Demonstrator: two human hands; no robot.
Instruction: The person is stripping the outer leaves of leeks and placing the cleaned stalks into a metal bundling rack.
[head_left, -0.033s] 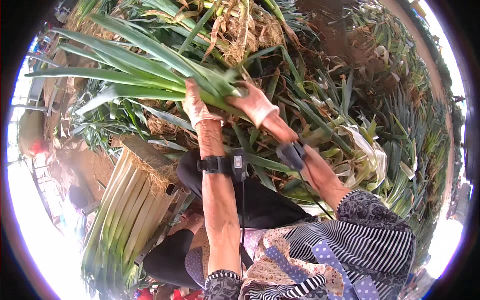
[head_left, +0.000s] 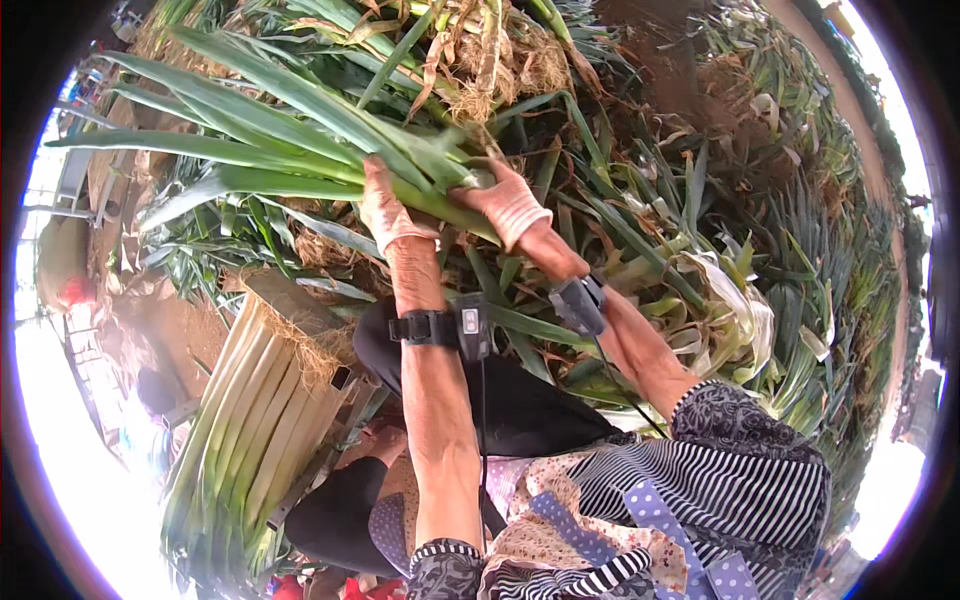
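Heaped leaves (head_left: 690, 210) cover the ground around the person, mostly flat green blades, with crumpled, papery pale husks (head_left: 735, 300) to the right and a tangle of stringy brown roots (head_left: 530, 65) at the top. Across the middle lies a leek (head_left: 290, 150), its long, smooth, strap-like leaves fanning out leftward beyond the grip. The left hand (head_left: 388, 210) is wrapped around it below the fan, thumb on top. The right hand (head_left: 503, 205) curls against the stalk just beside; blur hides whether its fingers pinch anything. Lower left, straight cylindrical leeks (head_left: 240, 410) lie side by side, white shading to green.
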